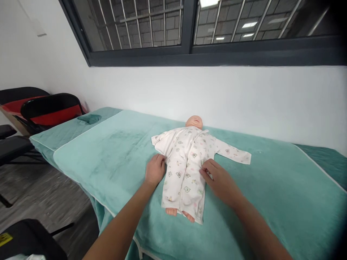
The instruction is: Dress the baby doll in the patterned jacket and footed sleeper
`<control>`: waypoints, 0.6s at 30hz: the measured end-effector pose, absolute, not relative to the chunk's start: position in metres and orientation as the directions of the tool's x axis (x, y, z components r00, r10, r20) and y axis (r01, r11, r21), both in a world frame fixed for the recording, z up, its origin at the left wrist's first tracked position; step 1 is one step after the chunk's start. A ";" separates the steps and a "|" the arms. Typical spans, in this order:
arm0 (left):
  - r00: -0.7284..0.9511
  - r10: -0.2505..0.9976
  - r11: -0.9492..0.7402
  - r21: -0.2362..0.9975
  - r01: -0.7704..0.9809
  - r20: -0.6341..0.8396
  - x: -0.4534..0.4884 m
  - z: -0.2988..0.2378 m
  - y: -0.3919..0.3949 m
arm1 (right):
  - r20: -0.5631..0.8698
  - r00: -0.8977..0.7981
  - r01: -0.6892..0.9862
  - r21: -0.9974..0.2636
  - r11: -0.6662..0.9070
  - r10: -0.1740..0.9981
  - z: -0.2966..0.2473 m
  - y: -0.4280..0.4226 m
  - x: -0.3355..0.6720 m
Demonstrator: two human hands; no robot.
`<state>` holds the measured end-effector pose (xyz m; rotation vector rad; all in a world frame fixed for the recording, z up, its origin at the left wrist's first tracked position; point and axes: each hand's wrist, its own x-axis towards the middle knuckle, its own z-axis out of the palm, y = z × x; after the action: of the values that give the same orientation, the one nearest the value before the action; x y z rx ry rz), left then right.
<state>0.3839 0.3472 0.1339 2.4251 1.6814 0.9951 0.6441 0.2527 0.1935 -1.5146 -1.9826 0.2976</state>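
Observation:
A baby doll (194, 121) lies on its back on the teal bed cover, head toward the wall and feet toward me. It wears a white printed baby outfit (187, 159) with long sleeves; one sleeve stretches flat to the right, and the other is bunched at the left. Bare toes poke out below the trouser hems. At the outfit's left side, my left hand (155, 168) is closed with curled fingers at the cloth edge. On the opposite side, my right hand (218, 178) pinches the fabric near the hip between thumb and fingers.
The teal cover (103, 155) spreads over a long bed against the white wall, below a dark-framed window (187, 50). Black and red folding chairs (52, 112) stand off to the left. A black seat (29, 238) is at the lower left.

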 end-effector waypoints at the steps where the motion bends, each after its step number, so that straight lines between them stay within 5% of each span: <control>1: 0.200 0.852 -0.407 0.373 0.833 0.484 0.384 0.134 0.347 | 0.280 -0.207 0.767 -0.549 0.333 0.937 0.198 0.255 0.648; 4: 0.157 0.858 -0.376 0.390 0.840 0.489 0.385 0.133 0.348 | 0.144 -0.287 0.695 -0.649 0.310 0.947 0.211 0.273 0.663; 7: 0.110 0.860 -0.337 0.394 0.855 0.498 0.386 0.133 0.350 | 0.222 0.046 0.681 -0.720 0.132 0.974 0.216 0.316 0.672; 10: 0.042 0.855 -0.275 0.382 0.882 0.517 0.388 0.133 0.353 | 0.387 0.298 0.702 -0.709 0.075 0.873 0.216 0.367 0.665; 18: -0.111 0.871 -0.179 0.519 0.836 0.479 0.390 0.132 0.366 | 0.442 0.109 0.734 -0.640 0.228 0.890 0.204 0.409 0.632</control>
<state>0.3901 0.3662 0.1322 2.0638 1.9825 1.1806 0.6318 0.4092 0.2036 -1.5391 -1.6558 0.2328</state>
